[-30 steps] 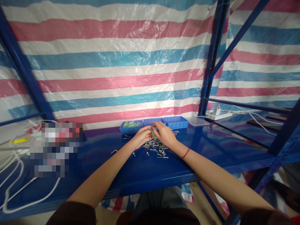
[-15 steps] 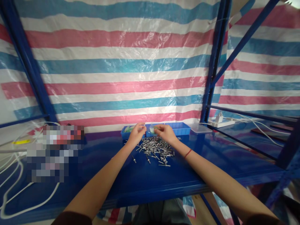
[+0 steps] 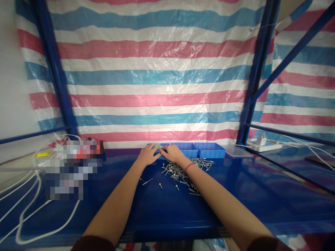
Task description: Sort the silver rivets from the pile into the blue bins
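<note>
My left hand (image 3: 148, 156) lies over the leftmost blue bin (image 3: 167, 144), its fingers stretched out across green-tinted clear plastic (image 3: 157, 146). Beside it, my right hand (image 3: 173, 153) reaches to the same bin, fingers curled in close to the left fingertips. What the right fingers grip is hidden. A loose pile of silver pop rivets (image 3: 180, 172) lies just in front of the bins, partly under my right wrist. A few single rivets (image 3: 159, 184) are scattered nearer to me.
A middle blue bin (image 3: 190, 150) and a right blue bin (image 3: 211, 150) stand in the row. A clear lid (image 3: 238, 151) lies beside them. White cables (image 3: 39, 240) and blurred items (image 3: 78, 160) sit at left. A power strip (image 3: 264, 145) is at right, behind a blue rail.
My right hand has moved left from the middle bin to the leftmost one, and the plastic it held no longer shows over the middle bin. My left hand has lowered. The view has shifted left.
</note>
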The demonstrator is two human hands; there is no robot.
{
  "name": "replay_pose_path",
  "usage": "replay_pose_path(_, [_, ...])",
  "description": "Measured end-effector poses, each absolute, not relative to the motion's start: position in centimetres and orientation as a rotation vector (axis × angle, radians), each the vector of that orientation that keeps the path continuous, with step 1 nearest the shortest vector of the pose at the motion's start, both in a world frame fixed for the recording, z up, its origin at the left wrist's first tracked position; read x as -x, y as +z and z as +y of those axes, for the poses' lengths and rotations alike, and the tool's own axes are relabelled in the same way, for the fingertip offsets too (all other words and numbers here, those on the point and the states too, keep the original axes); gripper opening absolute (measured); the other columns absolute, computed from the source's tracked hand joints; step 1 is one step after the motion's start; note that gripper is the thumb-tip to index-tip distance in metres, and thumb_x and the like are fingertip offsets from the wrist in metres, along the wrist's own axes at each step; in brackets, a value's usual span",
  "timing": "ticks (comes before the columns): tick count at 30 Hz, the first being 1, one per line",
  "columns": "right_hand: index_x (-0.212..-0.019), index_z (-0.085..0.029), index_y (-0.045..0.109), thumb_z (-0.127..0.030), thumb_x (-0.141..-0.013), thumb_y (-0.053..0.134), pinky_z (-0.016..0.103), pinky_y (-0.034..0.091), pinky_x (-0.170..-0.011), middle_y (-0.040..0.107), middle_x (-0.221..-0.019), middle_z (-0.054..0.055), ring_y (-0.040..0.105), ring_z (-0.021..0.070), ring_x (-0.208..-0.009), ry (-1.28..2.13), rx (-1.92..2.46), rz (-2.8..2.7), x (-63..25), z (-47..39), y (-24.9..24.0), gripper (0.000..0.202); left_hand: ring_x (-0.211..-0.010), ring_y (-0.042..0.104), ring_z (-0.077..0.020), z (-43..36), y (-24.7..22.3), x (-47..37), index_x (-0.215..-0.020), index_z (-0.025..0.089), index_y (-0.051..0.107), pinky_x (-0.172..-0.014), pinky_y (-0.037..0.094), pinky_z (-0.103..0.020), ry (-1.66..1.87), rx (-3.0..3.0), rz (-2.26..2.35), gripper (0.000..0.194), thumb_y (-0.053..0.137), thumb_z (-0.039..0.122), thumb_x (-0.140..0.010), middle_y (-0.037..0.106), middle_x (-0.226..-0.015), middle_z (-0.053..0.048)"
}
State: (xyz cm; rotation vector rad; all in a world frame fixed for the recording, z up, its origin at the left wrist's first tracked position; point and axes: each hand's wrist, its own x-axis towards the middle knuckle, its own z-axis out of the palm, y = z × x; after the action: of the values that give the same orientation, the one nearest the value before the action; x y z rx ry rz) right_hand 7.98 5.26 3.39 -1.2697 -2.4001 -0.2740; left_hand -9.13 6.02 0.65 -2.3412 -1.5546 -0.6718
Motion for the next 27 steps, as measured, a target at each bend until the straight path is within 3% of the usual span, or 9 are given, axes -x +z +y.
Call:
replay_pose_path(5, [-0.087,-0.013,0.07,-0.053,-0.088,0.035,0.035,0.038,-0.084,0.07,-0.086,0.015,0.062,0.0245,-0.088,-0.43,1.224,-2.486,-8.8,5.0,4.1,0.053,-0.119,0.045,-0.026,5.6,1.0,9.0,-0.123,0.027,0.049,-0.099,0.034,-0.045,-0.658,2.354,-1.51,0.044,0.044,0.047,-0.084,0.049,-0.133,-0.006])
replay_pose_path(11, [-0.095,-0.012,0.069,-0.041,-0.087,0.041,0.028,0.041,-0.076,0.069,-0.094,0.012,0.061,0.0193,-0.085,-0.224,1.039,-2.422,-13.1,5.0,7.5,0.041,-0.13,0.031,-0.0324,5.4,0.8,8.8,-0.138,0.032,0.031,-0.103,0.023,-0.056,-0.591,2.346,-1.54,0.06,0.042,0.053,-0.083,0.034,-0.144,-0.008])
replay_pose_path(16, [-0.075,-0.011,0.069,-0.049,-0.084,0.041,0.026,0.038,-0.055,0.066,-0.068,0.006,0.055,0.0148,-0.06,0.099,1.286,-2.509,-20.0,2.9,7.9,0.048,-0.131,0.029,-0.0342,5.1,1.5,8.1,-0.137,0.025,0.034,-0.104,0.022,-0.056,-0.699,2.314,-1.465,0.062,0.043,0.054,-0.083,0.035,-0.143,-0.012])
replay_pose_path(20, [-0.083,-0.015,0.07,-0.036,-0.077,0.052,0.025,0.041,-0.059,0.068,-0.075,0.003,0.059,0.015,-0.066,0.332,1.314,-2.584,-23.8,1.2,5.0,0.029,-0.126,0.038,-0.0262,3.0,2.8,5.5,-0.129,0.024,0.044,-0.105,0.03,-0.043,-0.82,2.486,-1.192,0.051,0.043,0.049,-0.085,0.042,-0.137,-0.008])
replay_pose_path(23, [-0.086,-0.017,0.07,-0.024,-0.069,0.057,0.024,0.043,-0.062,0.069,-0.083,0.004,0.06,0.0161,-0.071,0.31,1.299,-2.597,-24.5,0.8,3.0,0.023,-0.119,0.047,-0.0207,0.9,2.8,2.7,-0.122,0.025,0.053,-0.103,0.035,-0.035,-0.707,2.812,-1.039,0.043,0.039,0.048,-0.088,0.051,-0.129,-0.006])
replay_pose_path(27, [-0.087,-0.017,0.069,-0.023,-0.069,0.058,0.026,0.043,-0.069,0.068,-0.089,0.007,0.06,0.0187,-0.077,0.13,1.298,-2.61,-24.0,0.8,2.5,0.022,-0.128,0.037,-0.0244,-0.5,1.1,-0.2,-0.128,0.032,0.047,-0.106,0.03,-0.039,-0.561,3.022,-0.991,0.05,0.04,0.056,-0.085,0.041,-0.141,-0.003])
